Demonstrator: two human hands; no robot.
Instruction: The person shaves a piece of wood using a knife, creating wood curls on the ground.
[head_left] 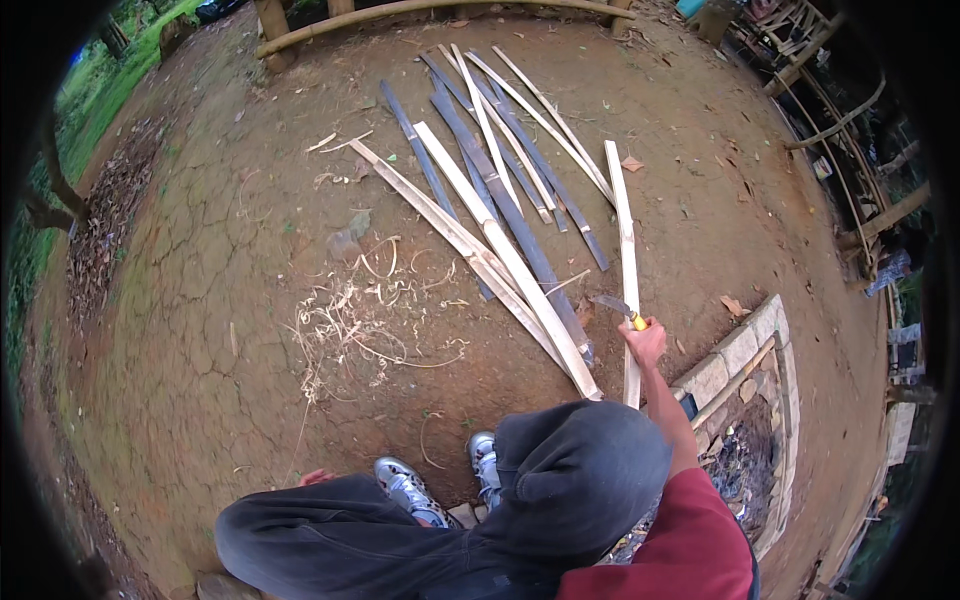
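Note:
My right hand is closed around the yellow handle of a small knife with a curved blade. The hand and knife are over a long pale split-bamboo strip, which runs away from me; whether they touch it is unclear. Left of it, more strips lie on the ground: a pale one, a split one with nodes and a dark-skinned one. Only a bit of my left hand shows past my left knee; its fingers are mostly hidden.
Curly bamboo shavings lie on the cracked earth ahead of my shoes. A brick-edged fire pit with ash is close on my right. A low bamboo rail crosses the far side. Wooden poles and shelving line the right.

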